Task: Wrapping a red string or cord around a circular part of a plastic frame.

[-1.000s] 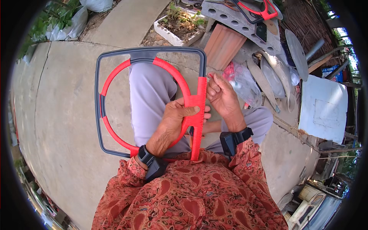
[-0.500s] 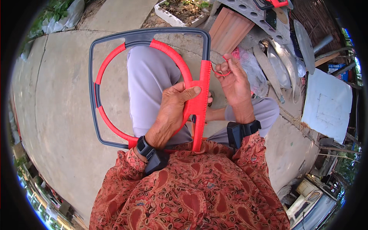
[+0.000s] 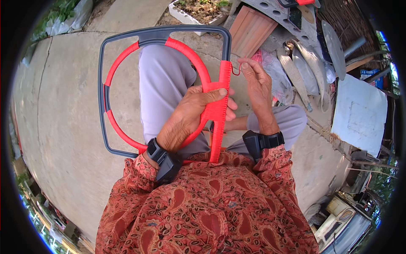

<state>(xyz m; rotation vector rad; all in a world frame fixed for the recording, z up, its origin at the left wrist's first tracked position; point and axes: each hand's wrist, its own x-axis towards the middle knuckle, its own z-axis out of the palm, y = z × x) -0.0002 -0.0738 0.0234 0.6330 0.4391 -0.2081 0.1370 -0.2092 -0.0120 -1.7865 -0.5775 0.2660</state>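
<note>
A dark grey plastic frame (image 3: 186, 28) with a ring inside it stands over my lap, leaning against my body at its near end. Red cord wrapping (image 3: 217, 137) covers its right bar and much of the ring; bare grey shows along the top and left side. My left hand (image 3: 190, 106) grips the wrapped joint between ring and bar, thumb on top and fingers behind. To the right of the bar, my right hand (image 3: 258, 86) pinches a thin red cord (image 3: 236, 73). From the upper end of the wrapping, this cord runs in a short slack curve to my fingertips.
Concrete floor (image 3: 72, 93) lies around me. On the right are a clear plastic bag (image 3: 275, 78), dry husk-like pieces (image 3: 304, 70) and a pale blue board (image 3: 359, 114). Farther off sit ridged terracotta tiles (image 3: 251, 31) and a white planter (image 3: 184, 15).
My right hand has risen slightly, and its cord loop has become a small curve beside the bar. The left thumb has slid right across the joint, and the fingers show beyond the bar.
</note>
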